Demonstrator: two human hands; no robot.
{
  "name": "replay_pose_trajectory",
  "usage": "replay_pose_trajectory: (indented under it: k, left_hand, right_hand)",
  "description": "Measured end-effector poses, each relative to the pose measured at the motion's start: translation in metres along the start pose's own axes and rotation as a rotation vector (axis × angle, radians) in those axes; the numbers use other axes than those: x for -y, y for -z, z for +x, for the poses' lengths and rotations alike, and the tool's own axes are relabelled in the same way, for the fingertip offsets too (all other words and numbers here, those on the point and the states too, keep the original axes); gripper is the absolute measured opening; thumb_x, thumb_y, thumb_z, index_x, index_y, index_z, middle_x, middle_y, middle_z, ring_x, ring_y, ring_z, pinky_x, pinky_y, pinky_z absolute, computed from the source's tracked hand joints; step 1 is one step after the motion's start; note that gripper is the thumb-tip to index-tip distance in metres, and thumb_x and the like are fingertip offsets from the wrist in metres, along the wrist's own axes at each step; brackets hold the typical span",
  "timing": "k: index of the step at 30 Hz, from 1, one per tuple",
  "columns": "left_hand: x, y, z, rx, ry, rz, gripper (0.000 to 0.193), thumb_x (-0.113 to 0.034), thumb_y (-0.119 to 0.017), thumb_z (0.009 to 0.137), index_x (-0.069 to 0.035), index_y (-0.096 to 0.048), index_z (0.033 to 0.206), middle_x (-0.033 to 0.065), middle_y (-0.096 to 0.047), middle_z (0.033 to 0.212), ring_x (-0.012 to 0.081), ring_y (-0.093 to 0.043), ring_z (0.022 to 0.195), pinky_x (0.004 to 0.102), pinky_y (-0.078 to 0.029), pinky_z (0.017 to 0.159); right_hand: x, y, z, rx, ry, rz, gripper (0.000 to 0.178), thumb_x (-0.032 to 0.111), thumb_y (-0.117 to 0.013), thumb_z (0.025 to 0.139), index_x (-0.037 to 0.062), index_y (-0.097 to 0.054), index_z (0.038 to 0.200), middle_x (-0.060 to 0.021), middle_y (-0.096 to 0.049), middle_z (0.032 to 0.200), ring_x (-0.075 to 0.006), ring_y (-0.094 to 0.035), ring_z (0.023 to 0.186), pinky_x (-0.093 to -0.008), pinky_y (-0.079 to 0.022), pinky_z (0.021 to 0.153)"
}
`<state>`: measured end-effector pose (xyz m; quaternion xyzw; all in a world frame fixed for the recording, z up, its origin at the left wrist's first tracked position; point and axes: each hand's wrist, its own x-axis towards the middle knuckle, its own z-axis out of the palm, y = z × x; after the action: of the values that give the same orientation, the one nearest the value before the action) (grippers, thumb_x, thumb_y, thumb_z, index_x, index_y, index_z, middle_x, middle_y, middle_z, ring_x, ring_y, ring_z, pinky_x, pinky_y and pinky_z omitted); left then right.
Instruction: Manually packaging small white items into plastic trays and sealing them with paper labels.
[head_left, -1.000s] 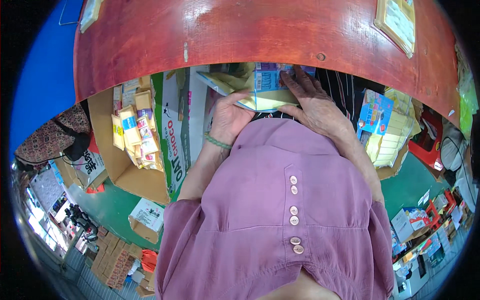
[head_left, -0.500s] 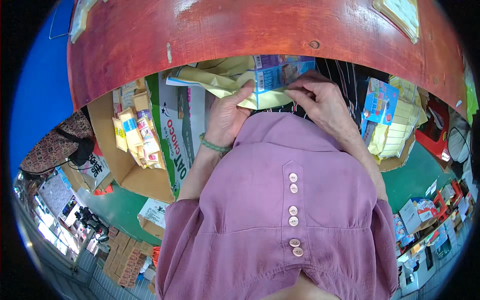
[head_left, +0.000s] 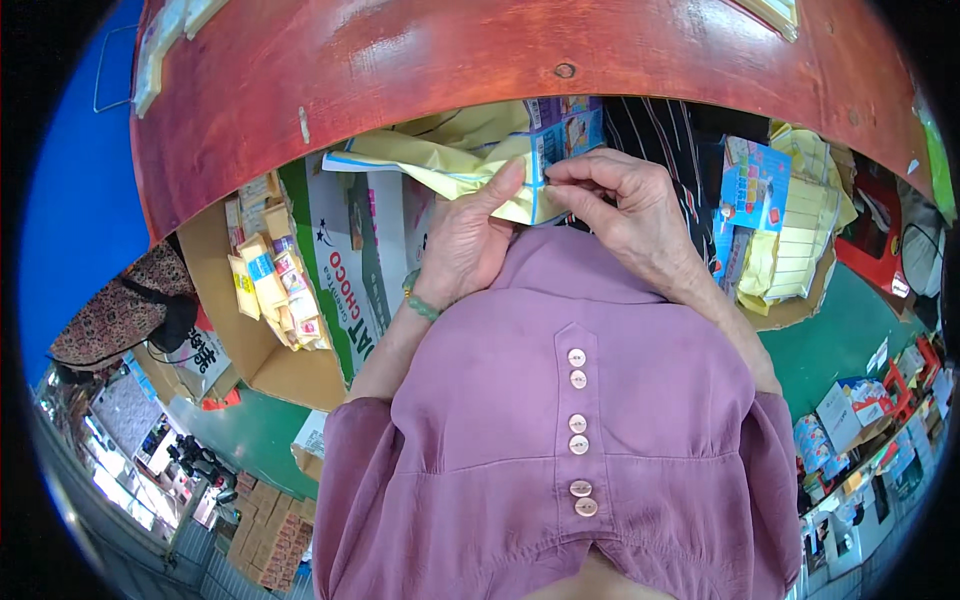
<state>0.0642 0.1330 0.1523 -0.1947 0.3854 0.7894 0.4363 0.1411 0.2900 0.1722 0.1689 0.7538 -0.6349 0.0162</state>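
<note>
A thin yellow sheet with blue edging and printed blue-and-purple panels (head_left: pixel 455 165) lies bent over my lap, just below the table's near edge. My left hand (head_left: pixel 468 232) holds its near side, thumb on top and fingers beneath. My right hand (head_left: pixel 632 208) pinches at the sheet's right edge with thumb and forefinger, close to my left thumb. The fingertips of the right hand meet at the blue-edged corner; whether anything small lies between them I cannot make out. Part of the sheet is hidden under the table.
A red-brown wooden table (head_left: pixel 430 60) curves across the top. At left stands an open carton (head_left: pixel 285 375) with several small wrapped packs (head_left: pixel 275 275). At right another box (head_left: pixel 815 305) holds yellow packs (head_left: pixel 795 250) and a blue printed packet (head_left: pixel 757 185). A red stool (head_left: pixel 875 245) stands beyond.
My right hand has moved left along the sheet, nearer to my left thumb. The sheet's near edge has shifted and tilted. The whole view has turned slightly.
</note>
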Motion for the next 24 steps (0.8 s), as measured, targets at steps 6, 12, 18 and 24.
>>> replay_pose_trajectory:
  k: [6,12,18,24]
  left_hand:
    - [0.0039,-0.0062,-0.0005,0.025,0.001,0.056,0.033,-0.008,-0.059,0.090,0.001,-0.049,0.121,0.0112,-0.059,0.115,0.0196,-0.058,0.104,0.0355,-0.048,0.091]
    - [0.0057,-0.0120,-0.0005,-0.007,-0.037,0.048,0.029,-0.005,-0.061,0.089,0.002,-0.053,0.116,0.0114,-0.061,0.108,0.0191,-0.062,0.097,0.0335,-0.054,0.083]
    - [0.0067,-0.0116,0.0013,-0.009,-0.032,0.081,0.028,-0.004,-0.063,0.087,0.001,-0.054,0.113,0.0104,-0.063,0.105,0.0178,-0.063,0.093,0.0322,-0.054,0.080]
    - [0.0097,-0.0101,0.0029,-0.013,-0.093,0.130,0.028,-0.002,-0.064,0.086,0.000,-0.054,0.112,0.0098,-0.063,0.104,0.0172,-0.063,0.090,0.0313,-0.054,0.078]
  right_hand:
    - [-0.0004,0.0055,-0.0026,0.019,-0.026,-0.029,0.015,0.001,-0.067,0.081,-0.0035,-0.068,0.095,-0.0068,-0.064,0.084,-0.0092,-0.059,0.074,-0.0216,-0.047,0.065]
    - [-0.0028,0.0060,-0.0023,0.005,-0.039,-0.015,0.014,0.001,-0.066,0.081,-0.0044,-0.068,0.093,-0.0079,-0.065,0.084,-0.0097,-0.060,0.073,-0.0218,-0.048,0.064]
    - [-0.0035,0.0073,-0.0020,0.002,-0.022,-0.055,0.013,0.000,-0.065,0.082,-0.0058,-0.067,0.093,-0.0089,-0.065,0.082,-0.0108,-0.062,0.074,-0.0219,-0.050,0.064]
    - [-0.0060,0.0062,-0.0009,0.009,-0.026,-0.065,0.012,-0.001,-0.062,0.083,-0.0066,-0.067,0.093,-0.0101,-0.065,0.081,-0.0121,-0.063,0.073,-0.0221,-0.051,0.064]
